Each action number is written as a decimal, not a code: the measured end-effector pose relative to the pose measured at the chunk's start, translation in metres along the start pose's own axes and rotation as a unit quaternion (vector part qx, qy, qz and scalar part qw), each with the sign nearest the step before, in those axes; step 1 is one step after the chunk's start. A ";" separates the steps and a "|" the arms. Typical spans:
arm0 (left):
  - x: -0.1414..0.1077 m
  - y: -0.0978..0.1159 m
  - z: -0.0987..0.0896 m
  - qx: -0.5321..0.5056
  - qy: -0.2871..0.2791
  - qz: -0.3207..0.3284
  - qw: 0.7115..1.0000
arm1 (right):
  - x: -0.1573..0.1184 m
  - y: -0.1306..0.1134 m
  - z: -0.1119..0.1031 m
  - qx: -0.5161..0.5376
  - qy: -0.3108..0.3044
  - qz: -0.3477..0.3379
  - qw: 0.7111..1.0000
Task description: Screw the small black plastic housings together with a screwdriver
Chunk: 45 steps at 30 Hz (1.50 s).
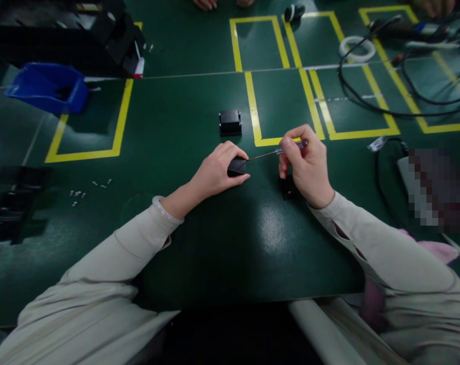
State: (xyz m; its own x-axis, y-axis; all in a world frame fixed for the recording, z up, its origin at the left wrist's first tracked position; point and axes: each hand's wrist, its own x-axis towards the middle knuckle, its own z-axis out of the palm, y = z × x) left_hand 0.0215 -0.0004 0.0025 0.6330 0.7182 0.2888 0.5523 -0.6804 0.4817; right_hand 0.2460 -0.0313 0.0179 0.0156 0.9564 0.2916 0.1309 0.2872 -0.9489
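Your left hand [217, 171] has its grip closed around a small black block [236, 167], which is on the green counter [199, 243] or just above it, in front of you. Your right hand [309, 167] has its grip closed on a thin screwdriver with a clear handle [262, 155], and its tip meets the block's right side or is very near it. The shaft comes in almost flat, so if you push while the tip is not well seated, it may slip towards your left thumb or forefinger. If the left grip is loose, the block could turn under the pressure. The black block with metal ends [230, 123] stands just beyond your left hand, so a quick movement may knock it. The small silver screws [77, 193] lie loose at the left (they are easy to lose), and a sleeve could sweep them.

The tip's contact point is too small to judge, and your fingers hide part of the held block. A dark piece [288, 189] is partly covered by your right hand. The object at the far right is pixelated, and a co-worker's hands [205, 4] are cut off at the top edge.
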 end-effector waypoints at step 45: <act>-0.001 0.000 0.000 -0.001 0.004 0.004 1.000 | 0.002 0.007 -0.002 -0.048 0.010 -0.031 0.998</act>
State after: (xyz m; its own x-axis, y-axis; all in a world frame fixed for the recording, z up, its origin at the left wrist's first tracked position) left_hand 0.0210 -0.0006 0.0023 0.6334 0.7136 0.2994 0.5454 -0.6861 0.4816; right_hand 0.2491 -0.0280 0.0123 0.0246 0.9354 0.3527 0.2257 0.3385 -0.9135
